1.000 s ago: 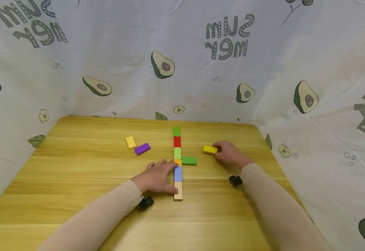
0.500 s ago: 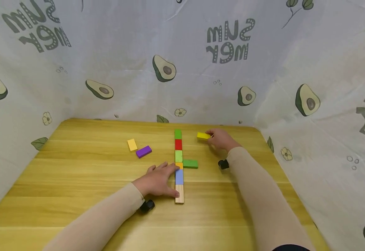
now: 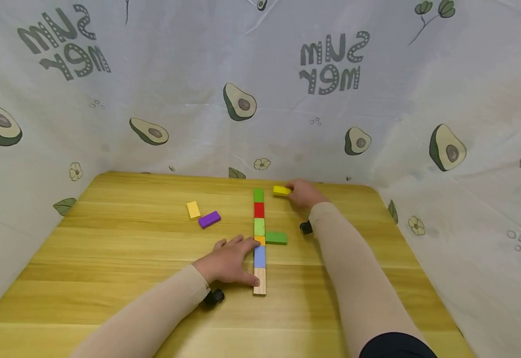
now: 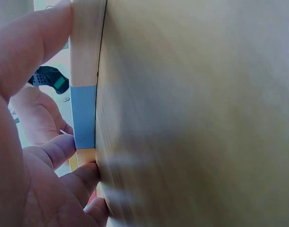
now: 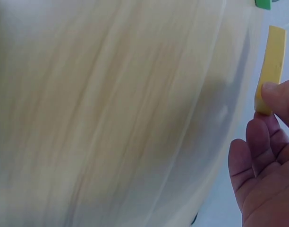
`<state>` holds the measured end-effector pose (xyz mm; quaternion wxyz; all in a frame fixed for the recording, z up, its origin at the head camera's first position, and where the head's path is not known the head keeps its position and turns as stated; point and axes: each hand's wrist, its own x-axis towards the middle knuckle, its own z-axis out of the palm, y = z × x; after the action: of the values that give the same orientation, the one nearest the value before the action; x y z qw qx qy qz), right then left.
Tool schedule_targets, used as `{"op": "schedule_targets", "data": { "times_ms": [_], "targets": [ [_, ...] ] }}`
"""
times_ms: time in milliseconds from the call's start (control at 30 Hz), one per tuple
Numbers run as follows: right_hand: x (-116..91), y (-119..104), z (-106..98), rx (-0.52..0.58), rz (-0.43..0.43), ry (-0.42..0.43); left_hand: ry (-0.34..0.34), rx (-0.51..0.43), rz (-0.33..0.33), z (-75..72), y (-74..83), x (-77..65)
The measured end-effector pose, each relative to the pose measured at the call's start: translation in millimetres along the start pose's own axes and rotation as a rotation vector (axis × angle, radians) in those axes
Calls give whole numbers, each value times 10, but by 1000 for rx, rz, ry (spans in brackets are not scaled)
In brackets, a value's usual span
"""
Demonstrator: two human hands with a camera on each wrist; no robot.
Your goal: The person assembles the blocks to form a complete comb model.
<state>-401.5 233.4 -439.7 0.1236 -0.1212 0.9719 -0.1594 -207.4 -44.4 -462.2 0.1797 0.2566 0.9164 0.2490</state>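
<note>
Above the back of the table, my right hand pinches a yellow block by its right end between thumb and fingers. The block points left, toward the far end of a straight row of blocks. From the far end, that row runs green, red, light green, orange, blue and plain wood. My left hand lies along the row's left side with fingers spread, thumb at the plain wood block and index finger at the orange one. Another green block juts right from the row.
Left of the row, a pale yellow block and a purple block lie close together on the wooden table. A patterned white cloth hangs behind the table and along its sides.
My right hand has carried the yellow block away from me and to the left, from right of the row to near its far end. The left hand has stayed at the row.
</note>
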Motion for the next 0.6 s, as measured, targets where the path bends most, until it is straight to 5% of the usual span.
{"op": "schedule_targets", "data": {
  "times_ms": [600],
  "targets": [
    [187, -167, 135, -28, -70, -11, 2, 3, 0, 5, -5, 1]
  ]
}}
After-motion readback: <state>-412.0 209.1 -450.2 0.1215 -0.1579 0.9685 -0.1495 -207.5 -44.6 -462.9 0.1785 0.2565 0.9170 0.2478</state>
